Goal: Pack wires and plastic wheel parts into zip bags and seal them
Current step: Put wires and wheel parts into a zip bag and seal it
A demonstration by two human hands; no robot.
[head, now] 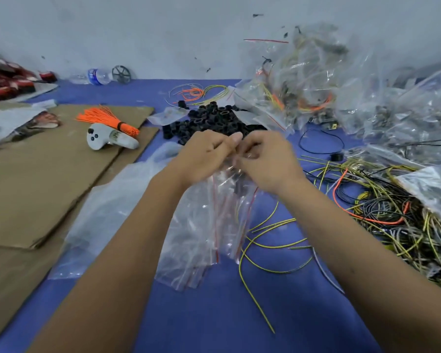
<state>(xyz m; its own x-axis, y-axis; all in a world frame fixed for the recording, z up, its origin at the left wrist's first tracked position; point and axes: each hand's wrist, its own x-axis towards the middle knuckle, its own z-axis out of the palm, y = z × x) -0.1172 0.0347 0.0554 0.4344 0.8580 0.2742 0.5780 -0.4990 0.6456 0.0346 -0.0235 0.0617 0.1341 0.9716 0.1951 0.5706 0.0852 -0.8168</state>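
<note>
- Your left hand (204, 155) and right hand (267, 159) meet above the bench, both pinching the top edge of a clear plastic zip bag with a red seal strip (229, 179); the bag hangs down from your fingers with something dark inside.
- It looks like you are at the mouth of this bag, opening or sealing it; which one cannot be told.
- Under it lies a stack of empty clear zip bags (204, 240) on the blue bench (214, 314).
- The heap of black plastic wheel parts (214, 121) sits just beyond your hands; the tangle of yellow, black and orange wires (382, 207) lies to your right.
- Next, you probably need an even press along the strip.
</note>
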